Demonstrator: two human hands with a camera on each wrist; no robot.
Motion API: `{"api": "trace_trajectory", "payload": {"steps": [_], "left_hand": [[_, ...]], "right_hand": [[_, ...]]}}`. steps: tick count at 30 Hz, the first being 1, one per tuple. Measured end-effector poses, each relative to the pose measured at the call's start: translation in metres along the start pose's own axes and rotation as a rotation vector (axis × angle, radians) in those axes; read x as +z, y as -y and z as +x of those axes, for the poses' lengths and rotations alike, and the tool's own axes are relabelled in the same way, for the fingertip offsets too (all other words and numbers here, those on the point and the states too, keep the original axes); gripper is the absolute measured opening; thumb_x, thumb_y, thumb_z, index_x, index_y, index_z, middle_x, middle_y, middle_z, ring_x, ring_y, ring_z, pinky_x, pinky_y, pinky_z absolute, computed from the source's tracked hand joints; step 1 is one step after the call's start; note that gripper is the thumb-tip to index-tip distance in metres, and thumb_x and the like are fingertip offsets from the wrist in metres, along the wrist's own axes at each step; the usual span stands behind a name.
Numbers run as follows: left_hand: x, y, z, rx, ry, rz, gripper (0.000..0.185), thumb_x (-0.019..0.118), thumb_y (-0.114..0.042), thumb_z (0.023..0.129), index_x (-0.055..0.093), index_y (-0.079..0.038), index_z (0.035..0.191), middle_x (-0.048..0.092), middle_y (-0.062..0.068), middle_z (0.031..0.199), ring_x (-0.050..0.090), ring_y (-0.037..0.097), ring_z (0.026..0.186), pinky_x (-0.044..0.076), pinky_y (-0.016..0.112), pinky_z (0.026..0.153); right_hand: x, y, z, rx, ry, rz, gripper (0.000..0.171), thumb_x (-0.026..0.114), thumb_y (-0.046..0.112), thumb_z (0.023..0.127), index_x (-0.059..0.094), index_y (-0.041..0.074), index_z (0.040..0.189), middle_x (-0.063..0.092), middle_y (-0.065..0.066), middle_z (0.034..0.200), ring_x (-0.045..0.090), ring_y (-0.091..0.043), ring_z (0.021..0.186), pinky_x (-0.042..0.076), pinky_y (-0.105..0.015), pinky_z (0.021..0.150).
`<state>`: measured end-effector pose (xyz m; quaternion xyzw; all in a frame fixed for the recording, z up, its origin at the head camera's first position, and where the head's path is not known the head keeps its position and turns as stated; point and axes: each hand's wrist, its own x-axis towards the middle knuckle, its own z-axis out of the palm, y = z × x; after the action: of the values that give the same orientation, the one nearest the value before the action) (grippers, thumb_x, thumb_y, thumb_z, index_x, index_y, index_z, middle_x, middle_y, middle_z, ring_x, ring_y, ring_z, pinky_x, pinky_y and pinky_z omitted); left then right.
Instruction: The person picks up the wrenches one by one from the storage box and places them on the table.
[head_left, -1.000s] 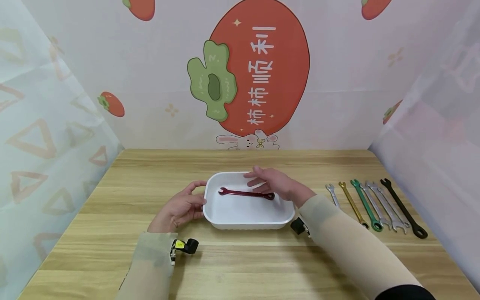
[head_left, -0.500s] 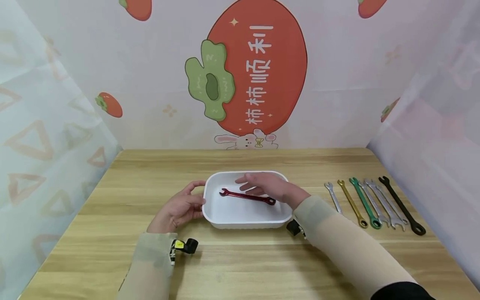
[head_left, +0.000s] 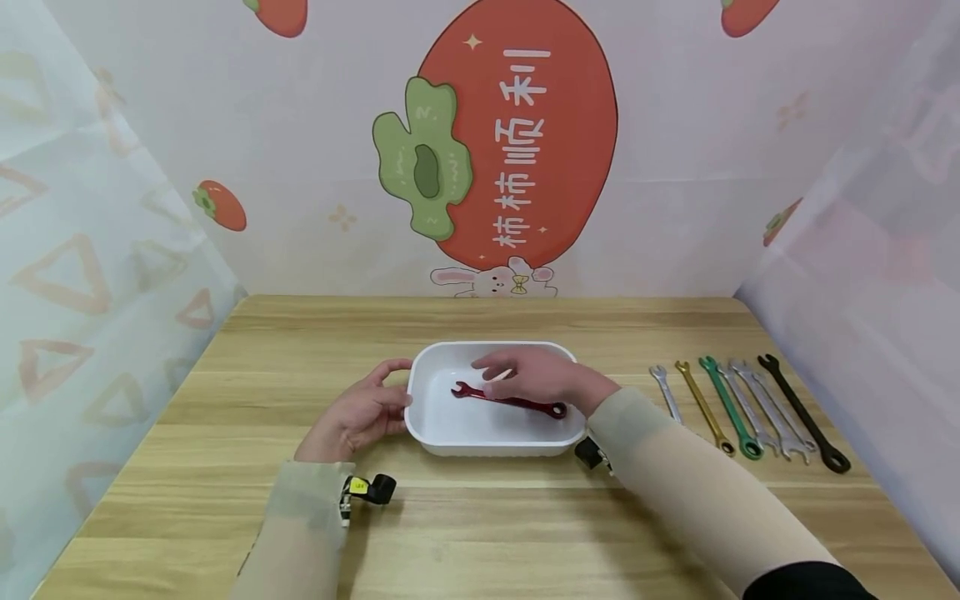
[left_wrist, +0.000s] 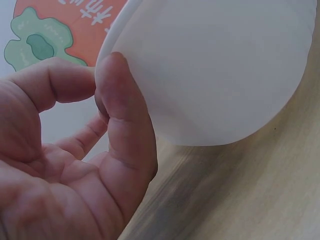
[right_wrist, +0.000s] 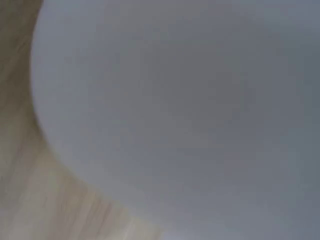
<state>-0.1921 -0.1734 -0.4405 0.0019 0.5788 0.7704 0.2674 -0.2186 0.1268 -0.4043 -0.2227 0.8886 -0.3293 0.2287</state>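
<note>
A white plastic tray [head_left: 442, 429] stands on the wooden table. In the head view my left hand [head_left: 365, 415] pinches the tray's left rim. The left wrist view shows that hand's thumb [left_wrist: 127, 117] on the tray's outer side, with another finger behind the rim. A dark red combination wrench [head_left: 536, 405] lies slantwise inside the tray, its open end to the left. Over it my right hand [head_left: 536, 377] reaches in, thumb at the shaft, the other fingers bent loosely with a gap to the thumb. Only the tray's blurred outer wall [right_wrist: 165, 115] fills the right wrist view.
To the right, several wrenches lie in a row: a small silver one [head_left: 665, 392], a gold one [head_left: 705, 407], a green one [head_left: 731, 407], more silver ones [head_left: 772, 412] and a long black one [head_left: 804, 412]. Printed cloth walls [head_left: 300, 150] enclose the table's back and sides.
The red wrench has shifted right and turned, its ring end swinging nearer to me. My right hand has moved slightly left and its thumb has dropped to the shaft. My left hand stays put.
</note>
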Motion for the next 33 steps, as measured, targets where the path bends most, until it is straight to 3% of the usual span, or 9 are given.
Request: {"api": "trace_trajectory", "payload": {"steps": [5,12,17,24,33], "left_hand": [[-0.001,0.000,0.000,-0.003,-0.008,-0.005,0.063,0.053,0.011,0.088,0.034,-0.012,0.143,0.062,0.016,0.096,0.061,0.022,0.071,0.055,0.033,0.062],[-0.001,0.000,0.000,-0.004,-0.014,-0.005,0.062,0.052,0.011,0.089,0.033,-0.012,0.143,0.062,0.016,0.096,0.061,0.022,0.072,0.055,0.033,0.063],[-0.001,0.000,-0.001,-0.004,-0.013,-0.004,0.062,0.052,0.011,0.089,0.033,-0.011,0.143,0.063,0.015,0.094,0.061,0.022,0.073,0.055,0.033,0.063],[0.000,0.000,-0.001,-0.004,-0.014,0.006,0.063,0.052,0.011,0.089,0.032,-0.011,0.144,0.063,0.015,0.095,0.062,0.022,0.073,0.055,0.033,0.063],[0.000,-0.001,-0.001,-0.006,-0.010,0.009,0.064,0.052,0.010,0.089,0.031,-0.011,0.146,0.063,0.015,0.093,0.061,0.021,0.072,0.055,0.033,0.064]], "right_hand": [[0.007,0.005,0.012,-0.003,0.044,-0.026,0.061,0.073,0.032,0.090,0.049,0.037,0.147,0.063,0.011,0.126,0.060,-0.010,0.109,0.048,-0.035,0.090],[0.017,0.006,0.021,0.015,0.052,0.016,0.065,0.075,0.014,0.089,0.052,0.035,0.146,0.064,0.008,0.121,0.059,-0.014,0.103,0.049,-0.033,0.086],[0.020,0.005,0.021,0.015,0.040,-0.022,0.069,0.075,0.005,0.087,0.052,0.029,0.147,0.063,0.008,0.118,0.058,-0.018,0.098,0.048,-0.033,0.085],[0.014,0.001,0.011,0.023,0.026,-0.066,0.069,0.073,-0.001,0.084,0.053,0.025,0.146,0.063,0.009,0.112,0.059,-0.017,0.093,0.047,-0.034,0.086],[0.015,-0.009,0.010,0.062,-0.015,-0.081,0.062,0.074,-0.006,0.082,0.065,0.026,0.135,0.065,0.013,0.109,0.060,-0.016,0.086,0.049,-0.033,0.078]]}}
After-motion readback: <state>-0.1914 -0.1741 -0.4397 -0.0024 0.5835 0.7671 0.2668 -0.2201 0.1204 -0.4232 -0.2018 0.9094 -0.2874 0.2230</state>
